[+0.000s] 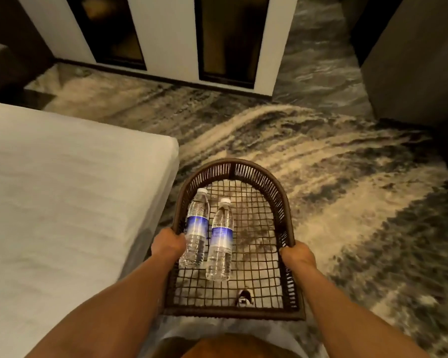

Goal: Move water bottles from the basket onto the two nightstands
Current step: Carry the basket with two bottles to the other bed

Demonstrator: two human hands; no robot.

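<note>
I'm carrying the basket w/ both hands, out in front of me over the carpet. Left hand is gripping the basket's left rim, right hand is clamping the right rim. 2 bottles are lying flat in the basket's left half, caps pointing away from me: left bottle is touching my left hand, right bottle is just beside it. Bed is sitting left of the basket.
</note>
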